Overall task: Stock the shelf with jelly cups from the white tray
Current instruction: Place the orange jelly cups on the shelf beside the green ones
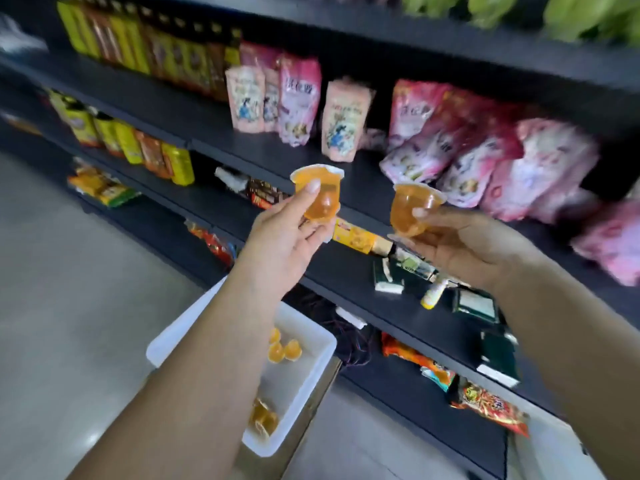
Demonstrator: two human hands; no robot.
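Note:
My left hand (284,240) grips an orange jelly cup (320,199) upright, raised in front of the dark shelf (263,150). My right hand (467,247) holds a second orange jelly cup (412,209), tilted a little, at about the same height. Both cups hover just before the shelf board that carries pink snack pouches. Below my left forearm the white tray (311,368) sits low, with several more orange jelly cups (284,349) in it; my arm hides part of the tray.
Pink and peach snack pouches (343,123) stand and lie on the shelf behind the cups. Yellow and orange bottles (145,46) fill the left ends. The board below holds small boxes (356,235) and a tube; snack bags lie lower. Grey floor spreads to the left.

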